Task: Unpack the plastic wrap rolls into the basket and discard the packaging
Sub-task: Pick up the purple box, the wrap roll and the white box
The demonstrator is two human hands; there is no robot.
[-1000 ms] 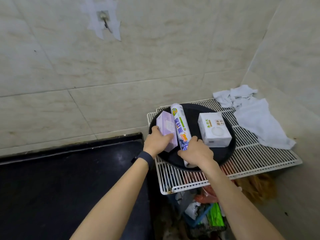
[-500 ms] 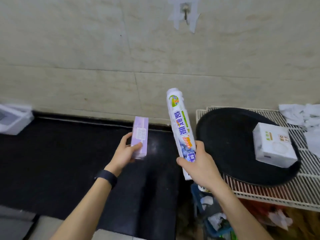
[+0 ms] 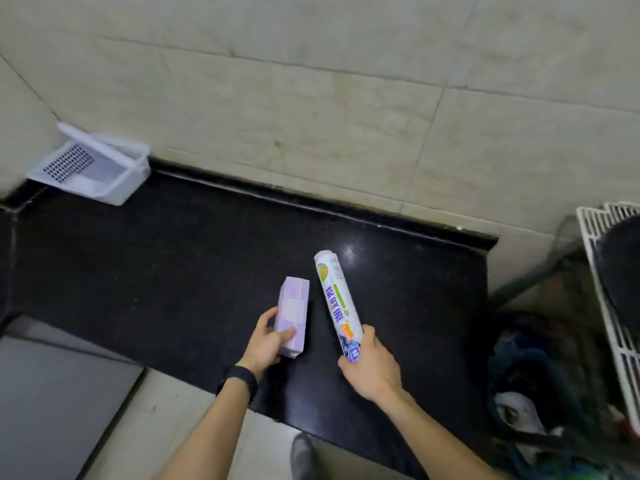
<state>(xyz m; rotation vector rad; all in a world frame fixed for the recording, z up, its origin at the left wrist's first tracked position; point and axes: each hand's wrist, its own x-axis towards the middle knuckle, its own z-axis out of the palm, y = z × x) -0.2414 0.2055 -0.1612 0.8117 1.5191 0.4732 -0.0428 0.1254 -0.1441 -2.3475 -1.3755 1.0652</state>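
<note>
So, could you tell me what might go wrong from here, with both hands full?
The right hand grips the wrapped roll only at its lower end, so it may tip or slip. With the left hand holding the purple box, no hand is free to tear packaging. The white basket sits tilted against the wall, so dropped rolls may shift it.

Wrapped roll (image 3: pixel 338 308) & purple box (image 3: pixel 293 317) held; basket (image 3: pixel 90 168) far-left.
</note>
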